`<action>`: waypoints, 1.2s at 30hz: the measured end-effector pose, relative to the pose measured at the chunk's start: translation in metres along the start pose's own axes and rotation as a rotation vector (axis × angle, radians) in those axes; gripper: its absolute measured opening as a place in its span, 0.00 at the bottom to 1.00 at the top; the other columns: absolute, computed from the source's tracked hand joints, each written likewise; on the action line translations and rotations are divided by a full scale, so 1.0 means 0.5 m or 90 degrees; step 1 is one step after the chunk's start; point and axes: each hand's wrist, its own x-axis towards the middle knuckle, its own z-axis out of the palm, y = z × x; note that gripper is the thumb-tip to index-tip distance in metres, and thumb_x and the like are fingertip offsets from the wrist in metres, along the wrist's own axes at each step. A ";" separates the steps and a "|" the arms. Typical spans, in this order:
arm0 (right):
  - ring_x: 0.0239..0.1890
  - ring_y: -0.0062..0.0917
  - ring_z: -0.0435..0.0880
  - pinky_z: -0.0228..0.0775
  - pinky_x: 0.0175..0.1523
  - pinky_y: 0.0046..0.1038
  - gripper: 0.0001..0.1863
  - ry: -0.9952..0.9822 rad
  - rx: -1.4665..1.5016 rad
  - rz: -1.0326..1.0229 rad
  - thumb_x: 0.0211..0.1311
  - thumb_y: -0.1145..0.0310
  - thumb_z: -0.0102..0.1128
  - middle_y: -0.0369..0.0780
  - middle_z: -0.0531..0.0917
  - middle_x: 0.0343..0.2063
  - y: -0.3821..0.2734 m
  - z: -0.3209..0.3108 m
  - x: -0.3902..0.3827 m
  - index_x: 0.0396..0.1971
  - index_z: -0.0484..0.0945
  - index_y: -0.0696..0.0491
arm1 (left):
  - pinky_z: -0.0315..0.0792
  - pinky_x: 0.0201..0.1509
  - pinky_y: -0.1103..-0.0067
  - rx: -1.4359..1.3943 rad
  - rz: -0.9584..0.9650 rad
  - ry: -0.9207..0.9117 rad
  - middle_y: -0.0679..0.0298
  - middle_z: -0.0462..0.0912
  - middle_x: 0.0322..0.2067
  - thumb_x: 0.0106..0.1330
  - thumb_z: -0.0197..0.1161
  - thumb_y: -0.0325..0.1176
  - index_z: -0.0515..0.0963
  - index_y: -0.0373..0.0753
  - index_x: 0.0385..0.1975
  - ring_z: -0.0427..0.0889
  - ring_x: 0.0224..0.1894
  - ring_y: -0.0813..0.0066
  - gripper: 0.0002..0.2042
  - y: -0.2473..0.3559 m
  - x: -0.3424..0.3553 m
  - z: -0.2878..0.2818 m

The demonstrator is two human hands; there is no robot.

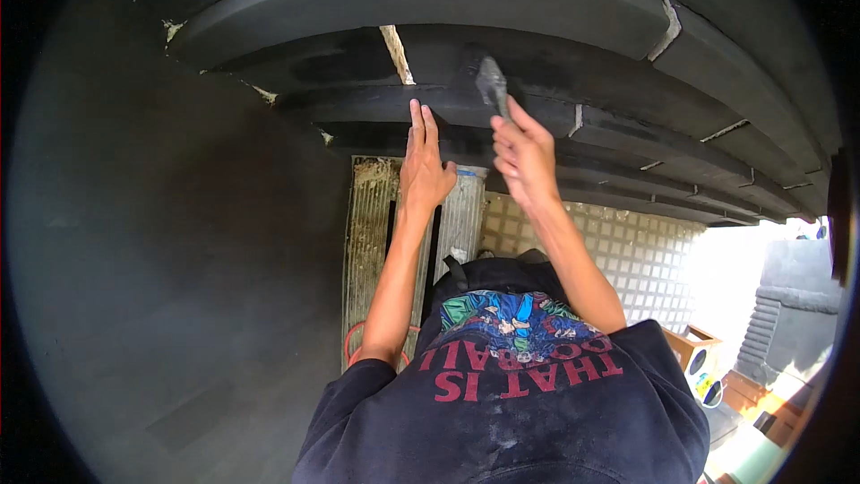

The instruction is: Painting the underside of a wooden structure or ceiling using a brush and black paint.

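Observation:
Above a dark curved ledge (376, 103), the fingers of my left hand (423, 161) lie extended against its edge, just below a pale, rough vertical joint (397, 54) in the dark surface. My right hand (524, 152) grips the handle of a small flat-headed tool (491, 82), smeared grey, whose head is over the dark panel to the right of that joint. A short pale seam (576, 121) crosses the ledge right of the tool. Further stepped dark bands with pale joints curve away to the right.
A dark wall (170, 260) fills the left side. Behind my body are worn, ridged planks (367, 242) with a red coiled item, and a chequered tiled floor (627, 251). At the lower right sit a wooden box (694, 354) and grey stacked material (797, 287) in bright light.

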 end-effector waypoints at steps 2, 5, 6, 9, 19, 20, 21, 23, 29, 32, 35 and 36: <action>0.16 0.06 0.57 0.46 0.17 0.13 0.33 0.025 -0.010 -0.052 0.67 0.79 0.59 0.26 0.64 0.21 -0.001 -0.029 -0.016 0.71 0.62 0.57 | 0.73 0.65 0.63 0.008 -0.010 0.001 0.46 0.42 0.77 0.48 0.66 0.20 0.46 0.29 0.75 0.64 0.69 0.38 0.50 0.001 -0.006 0.000; 0.17 0.07 0.58 0.47 0.18 0.14 0.32 0.077 0.028 -0.066 0.67 0.79 0.57 0.26 0.66 0.22 -0.025 -0.052 -0.033 0.71 0.64 0.58 | 0.76 0.62 0.63 0.012 -0.021 0.004 0.49 0.42 0.77 0.49 0.65 0.20 0.47 0.30 0.75 0.64 0.69 0.39 0.49 -0.005 -0.010 -0.002; 0.17 0.07 0.59 0.48 0.18 0.14 0.32 0.107 0.028 -0.067 0.67 0.80 0.57 0.28 0.67 0.22 -0.040 -0.053 -0.039 0.71 0.63 0.58 | 0.76 0.61 0.64 0.027 -0.010 0.017 0.50 0.42 0.78 0.49 0.65 0.19 0.48 0.31 0.75 0.65 0.69 0.39 0.49 -0.009 -0.009 0.002; 0.18 0.08 0.59 0.48 0.19 0.14 0.33 0.151 0.038 -0.091 0.67 0.79 0.57 0.29 0.67 0.23 -0.051 -0.075 -0.056 0.72 0.62 0.59 | 0.78 0.59 0.65 0.032 0.008 0.025 0.51 0.43 0.78 0.49 0.64 0.19 0.49 0.32 0.75 0.66 0.68 0.40 0.48 -0.014 0.001 0.002; 0.15 0.08 0.56 0.49 0.17 0.18 0.33 0.260 -0.081 -0.257 0.71 0.75 0.57 0.24 0.60 0.16 -0.014 0.000 -0.069 0.74 0.58 0.57 | 0.77 0.60 0.66 -0.027 -0.037 -0.032 0.49 0.41 0.78 0.49 0.65 0.20 0.50 0.32 0.75 0.67 0.69 0.44 0.48 -0.013 -0.002 -0.017; 0.12 0.09 0.58 0.52 0.16 0.18 0.32 0.244 -0.112 -0.279 0.71 0.75 0.57 0.25 0.62 0.13 0.013 0.017 -0.047 0.73 0.60 0.57 | 0.77 0.60 0.66 -0.029 -0.032 -0.034 0.49 0.41 0.78 0.49 0.65 0.20 0.50 0.32 0.75 0.67 0.69 0.44 0.48 -0.007 0.002 -0.015; 0.11 0.10 0.61 0.54 0.16 0.19 0.30 0.208 -0.132 -0.325 0.71 0.75 0.57 0.26 0.65 0.12 0.036 0.034 -0.027 0.71 0.61 0.59 | 0.76 0.60 0.65 -0.035 -0.031 -0.032 0.48 0.42 0.78 0.50 0.65 0.20 0.50 0.31 0.75 0.67 0.69 0.43 0.47 -0.002 0.003 -0.014; 0.12 0.09 0.56 0.50 0.16 0.19 0.32 0.193 -0.160 -0.275 0.71 0.76 0.55 0.26 0.61 0.13 0.062 0.066 -0.017 0.73 0.58 0.59 | 0.76 0.60 0.65 -0.038 -0.035 -0.025 0.47 0.43 0.77 0.50 0.65 0.21 0.51 0.30 0.74 0.68 0.68 0.43 0.47 0.001 0.006 -0.009; 0.16 0.08 0.56 0.48 0.18 0.17 0.34 -0.086 -0.104 -0.035 0.70 0.76 0.58 0.25 0.63 0.18 0.034 0.107 -0.011 0.73 0.58 0.60 | 0.77 0.58 0.62 0.047 0.007 0.080 0.45 0.42 0.77 0.53 0.68 0.24 0.49 0.28 0.74 0.70 0.65 0.38 0.47 -0.008 0.003 0.033; 0.16 0.07 0.57 0.47 0.18 0.15 0.33 0.019 -0.028 0.003 0.69 0.76 0.59 0.25 0.64 0.19 -0.026 0.032 -0.027 0.73 0.60 0.58 | 0.78 0.57 0.63 0.091 -0.080 -0.001 0.47 0.41 0.77 0.52 0.68 0.24 0.48 0.28 0.74 0.70 0.65 0.39 0.48 0.028 0.005 0.013; 0.17 0.07 0.58 0.47 0.17 0.13 0.34 0.089 -0.004 -0.084 0.68 0.77 0.59 0.27 0.67 0.22 -0.056 -0.093 -0.045 0.73 0.60 0.56 | 0.78 0.57 0.64 0.117 -0.051 0.027 0.48 0.40 0.78 0.50 0.68 0.22 0.48 0.28 0.74 0.71 0.64 0.40 0.48 0.017 0.002 0.020; 0.17 0.07 0.58 0.47 0.17 0.13 0.34 0.122 -0.009 -0.114 0.68 0.77 0.59 0.28 0.68 0.23 -0.067 -0.121 -0.057 0.73 0.60 0.57 | 0.78 0.57 0.64 0.119 -0.046 0.030 0.48 0.40 0.78 0.50 0.67 0.22 0.48 0.28 0.74 0.71 0.64 0.40 0.48 0.018 0.001 0.020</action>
